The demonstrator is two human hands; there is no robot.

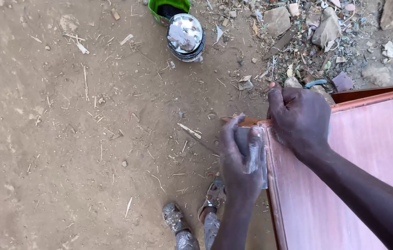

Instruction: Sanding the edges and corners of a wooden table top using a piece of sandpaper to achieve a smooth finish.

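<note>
The left hand grips a grey sanding pad against the left edge of the reddish panel (near its top corner), while the right hand presses closed-fingered on that corner.

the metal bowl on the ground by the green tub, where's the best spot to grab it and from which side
Take the metal bowl by its rim, coming straight down from above. It sits upright on the dirt with its mouth facing up, so the edge is exposed. Come at the lower side, away from the green tub, which crowds its upper left.
</note>
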